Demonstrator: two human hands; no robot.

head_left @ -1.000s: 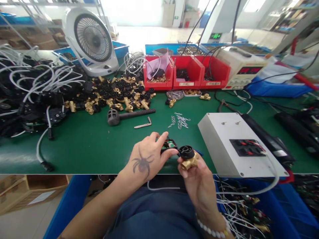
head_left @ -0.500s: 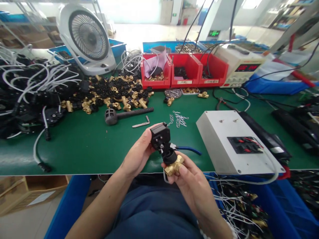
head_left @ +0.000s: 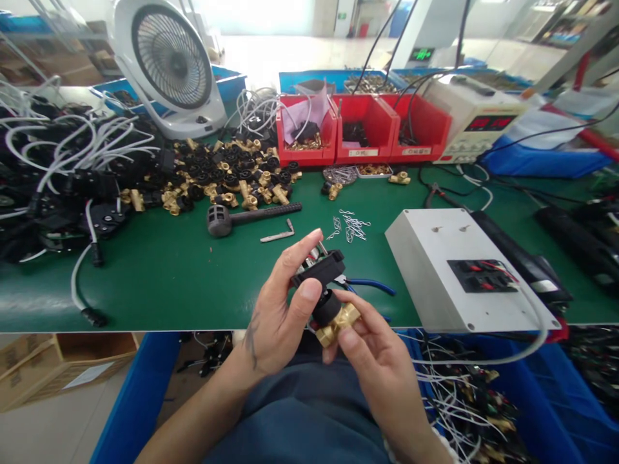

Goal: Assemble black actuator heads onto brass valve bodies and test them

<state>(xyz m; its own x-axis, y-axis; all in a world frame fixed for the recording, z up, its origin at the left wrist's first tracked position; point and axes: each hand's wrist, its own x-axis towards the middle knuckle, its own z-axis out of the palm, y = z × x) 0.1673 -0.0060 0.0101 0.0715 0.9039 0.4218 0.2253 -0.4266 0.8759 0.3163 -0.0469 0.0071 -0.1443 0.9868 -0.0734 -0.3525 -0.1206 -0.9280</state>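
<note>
Over the table's near edge I hold a small valve assembly with both hands. My left hand (head_left: 280,303) pinches its black plastic housing (head_left: 319,269) between thumb and fingers. My right hand (head_left: 372,351) grips the brass tee fitting (head_left: 338,322) below it, with a black round collar between the two parts. The housing sits on top of the brass body, tilted slightly. Blue-handled pliers (head_left: 370,283) lie on the green mat just behind my hands.
A heap of brass and black fittings (head_left: 232,177) lies at the back left, with a black mallet (head_left: 242,216), a hex key (head_left: 278,235) and wire clips (head_left: 351,227). A white switch box (head_left: 459,270) sits at right. Red bins (head_left: 362,132), a fan (head_left: 171,64) and cable bundles (head_left: 58,174) stand behind.
The black housing was beside the brass fitting on the mat, then lifted; now it sits flatter on top of the brass body, and my left fingers have shifted over it.
</note>
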